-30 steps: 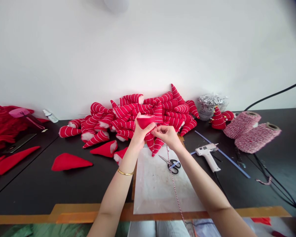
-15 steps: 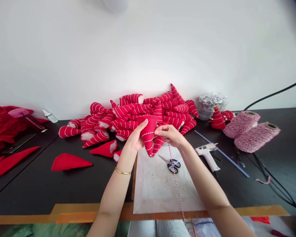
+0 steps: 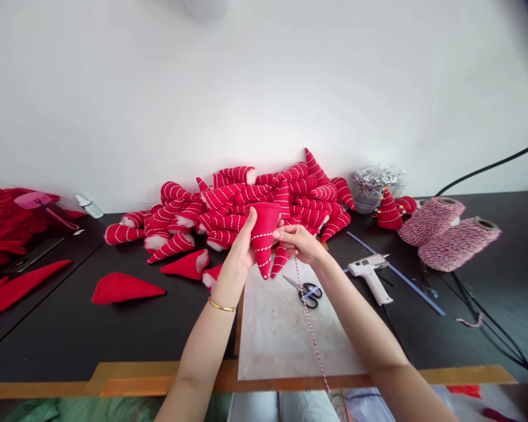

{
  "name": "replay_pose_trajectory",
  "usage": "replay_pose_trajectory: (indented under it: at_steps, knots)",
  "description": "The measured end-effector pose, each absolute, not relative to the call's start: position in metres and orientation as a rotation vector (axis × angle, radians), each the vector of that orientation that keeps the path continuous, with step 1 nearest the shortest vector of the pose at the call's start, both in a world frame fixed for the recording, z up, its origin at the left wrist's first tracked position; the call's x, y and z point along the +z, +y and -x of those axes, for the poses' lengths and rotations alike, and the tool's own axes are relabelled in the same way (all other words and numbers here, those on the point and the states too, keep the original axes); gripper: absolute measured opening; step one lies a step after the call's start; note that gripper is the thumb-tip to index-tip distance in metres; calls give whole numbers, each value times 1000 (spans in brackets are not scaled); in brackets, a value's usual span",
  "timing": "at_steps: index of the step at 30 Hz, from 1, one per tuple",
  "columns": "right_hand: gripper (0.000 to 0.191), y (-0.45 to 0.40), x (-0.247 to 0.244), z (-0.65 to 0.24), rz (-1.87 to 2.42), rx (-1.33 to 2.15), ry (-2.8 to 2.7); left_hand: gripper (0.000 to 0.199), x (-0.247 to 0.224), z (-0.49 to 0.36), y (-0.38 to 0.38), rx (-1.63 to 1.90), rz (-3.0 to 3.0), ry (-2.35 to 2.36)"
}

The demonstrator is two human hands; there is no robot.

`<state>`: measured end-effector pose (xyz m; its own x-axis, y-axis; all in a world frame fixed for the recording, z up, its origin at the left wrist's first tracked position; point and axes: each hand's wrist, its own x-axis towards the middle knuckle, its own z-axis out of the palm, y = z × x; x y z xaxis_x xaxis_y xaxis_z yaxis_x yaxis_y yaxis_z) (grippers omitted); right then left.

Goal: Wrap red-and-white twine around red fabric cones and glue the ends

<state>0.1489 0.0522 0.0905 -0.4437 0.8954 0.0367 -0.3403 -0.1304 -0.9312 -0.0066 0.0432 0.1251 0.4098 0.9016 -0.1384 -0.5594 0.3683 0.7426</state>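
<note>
Red striped cone is gripped by the left hand, with the fingers and thumb closed around its near side, and is held just beside the right hand. Its long axis is set almost upright, with the open end directed up and the tip directed down. The right hand is closed narrowly in a pinch against the cone, and red-and-white twine is led from it down across a pale sheet. Scissors are laid on the sheet. A glue gun is placed to the right on the black table. Beyond the hands, stuffed striped cones are heaped against the white wall, and two twine spools are set at the right.
</note>
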Motion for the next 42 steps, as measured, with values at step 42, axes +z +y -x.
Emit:
replay_pose_trajectory:
  at_steps: [42]
  knots:
    - [37, 44, 103, -154, 817, 1555, -1256, 45, 115, 20, 51, 1034, -757, 647]
